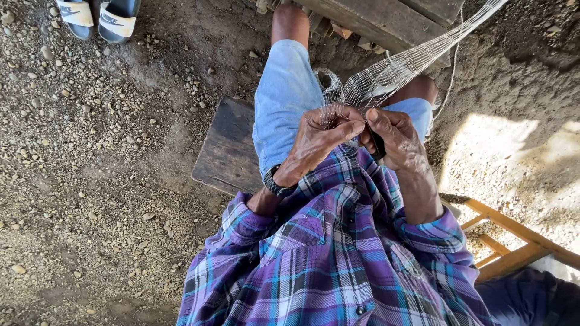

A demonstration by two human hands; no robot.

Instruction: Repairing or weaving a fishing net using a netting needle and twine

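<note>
Left hand (320,142) and right hand (396,139), both pinched tight on the white mesh net (386,75).

A dark wooden bench (226,148) sits on gravelly dirt ground (90,181). Two white-strapped sandals (99,18) lie at the far left. A weathered wooden plank (386,21) lies far, and an orange wooden frame (513,241) stands near right.

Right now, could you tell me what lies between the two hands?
In the head view, the gathered end of the pale fishing net runs down between the left hand and right hand, along with a dark tool the right hand grips.
</note>
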